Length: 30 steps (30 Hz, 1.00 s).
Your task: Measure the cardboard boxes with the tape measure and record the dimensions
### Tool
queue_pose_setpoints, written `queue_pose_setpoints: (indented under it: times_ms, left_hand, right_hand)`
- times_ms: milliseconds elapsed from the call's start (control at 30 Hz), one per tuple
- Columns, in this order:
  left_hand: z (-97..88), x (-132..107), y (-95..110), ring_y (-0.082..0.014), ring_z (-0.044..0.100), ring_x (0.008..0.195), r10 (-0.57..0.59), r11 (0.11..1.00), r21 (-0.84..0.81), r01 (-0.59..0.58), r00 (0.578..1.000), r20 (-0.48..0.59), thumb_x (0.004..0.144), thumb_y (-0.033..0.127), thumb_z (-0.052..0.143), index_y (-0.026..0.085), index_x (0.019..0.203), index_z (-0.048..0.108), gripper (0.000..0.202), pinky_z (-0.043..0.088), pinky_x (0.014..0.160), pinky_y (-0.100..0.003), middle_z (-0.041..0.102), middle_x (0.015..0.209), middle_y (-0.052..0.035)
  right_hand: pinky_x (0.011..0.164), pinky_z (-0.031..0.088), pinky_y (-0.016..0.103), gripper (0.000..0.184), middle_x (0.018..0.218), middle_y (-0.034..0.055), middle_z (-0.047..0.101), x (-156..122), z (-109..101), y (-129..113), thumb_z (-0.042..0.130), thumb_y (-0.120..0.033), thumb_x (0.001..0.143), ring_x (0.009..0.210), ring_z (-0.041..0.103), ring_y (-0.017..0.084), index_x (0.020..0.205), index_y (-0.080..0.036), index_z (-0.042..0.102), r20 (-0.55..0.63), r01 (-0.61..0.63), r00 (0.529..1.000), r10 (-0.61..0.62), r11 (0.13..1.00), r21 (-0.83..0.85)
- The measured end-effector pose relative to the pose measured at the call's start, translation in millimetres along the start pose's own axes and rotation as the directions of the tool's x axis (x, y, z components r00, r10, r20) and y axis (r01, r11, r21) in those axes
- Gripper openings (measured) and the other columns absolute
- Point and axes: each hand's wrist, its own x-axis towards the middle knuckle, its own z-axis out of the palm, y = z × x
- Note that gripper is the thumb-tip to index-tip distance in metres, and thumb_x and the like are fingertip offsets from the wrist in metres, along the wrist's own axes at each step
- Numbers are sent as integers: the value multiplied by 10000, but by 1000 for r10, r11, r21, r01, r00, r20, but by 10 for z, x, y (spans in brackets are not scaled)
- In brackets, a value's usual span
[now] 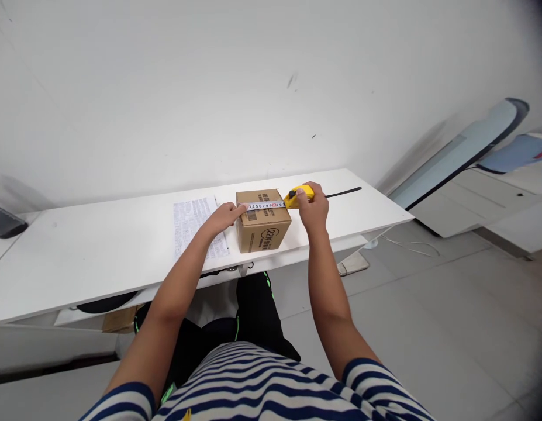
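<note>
A brown cardboard box (pixel 264 237) with dark printing stands on the white table (pixel 121 234). The pulled-out blade of a yellow tape measure (pixel 292 196) lies across the box's top, its numbers facing up. My right hand (pixel 313 207) is closed around the tape measure's case, just off the box's right edge. At the box's left edge, my left hand (pixel 224 217) pinches the blade's end against the top; the very tip is hidden under the fingers. A black strap (pixel 344 192) trails to the right from behind my right hand.
Printed paper sheets (pixel 189 221) lie left of the box, partly under my left forearm. A white wall (pixel 262 88) rises behind the table. To the right, a large pale panel with a dark edge (pixel 463 152) leans near white cabinets. A cable (pixel 413 248) runs over the grey floor.
</note>
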Motion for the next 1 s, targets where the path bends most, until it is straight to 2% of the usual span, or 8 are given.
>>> queue_pose_setpoints:
  times_ms: [267,433,600,700,767,833,933,1000]
  left_hand:
    - [-123,-115,49,-152,478,620,75,995,-69,-78,996,-47,875,503,568,223,657,470,368,397,644,-304,525,675,-8]
    - [-158,-656,-224,-149,511,660,38,978,-204,-49,997,-61,895,539,560,216,665,514,399,434,717,-306,536,655,13]
    - [350,-1479,-729,-131,485,577,-162,809,-558,182,983,87,804,671,660,213,685,534,490,446,668,-298,483,568,44]
    - [727,-1884,-866,-136,561,647,-304,564,-723,398,915,266,777,790,624,210,841,629,583,460,668,-283,594,687,5]
    - [865,-2066,-890,-189,659,808,-274,363,-777,514,856,439,758,898,509,219,1030,670,749,507,733,-316,692,860,-60]
    - [886,-2176,-902,-250,692,986,-207,243,-824,511,858,471,763,937,420,215,1182,660,869,535,822,-367,729,1031,-119]
    - [740,-2215,-971,-276,691,1078,-251,232,-933,275,944,216,820,866,472,211,1263,635,808,546,875,-389,738,1127,-132]
    - [560,-2176,-1075,-256,704,1037,-333,284,-955,84,943,-16,842,785,555,224,1240,635,692,562,842,-371,744,1113,-106]
  right_hand:
    - [807,492,384,449,1046,88,677,-93,-51,7,567,-557,832,912,591,228,1109,-207,617,-112,49,993,-41,996,73]
    - [844,519,450,508,1090,112,673,-837,-294,-162,666,-598,790,957,627,274,1124,-216,641,-247,228,947,-204,971,74]
    - [830,534,458,537,982,83,700,-2016,-114,-297,789,-600,727,877,652,272,1117,-252,667,-56,198,980,-190,944,264]
    - [845,533,476,450,907,70,720,-2481,209,-393,786,-576,730,838,660,266,1018,-244,687,186,52,977,-105,962,267]
    - [897,522,502,411,925,77,733,-2642,416,-473,736,-570,768,865,668,270,1001,-234,690,322,0,944,-79,971,239]
    - [940,512,516,416,988,96,738,-2708,570,-573,679,-563,818,933,672,280,1055,-221,688,435,4,894,-110,971,238]
    - [1007,505,509,495,1197,141,695,-2674,691,-761,600,-536,900,1133,641,300,1265,-204,634,608,106,746,-274,949,298]
    - [1026,513,499,605,1444,165,555,-2560,741,-886,572,-544,927,1255,591,308,1437,-223,520,700,180,598,-391,916,359]
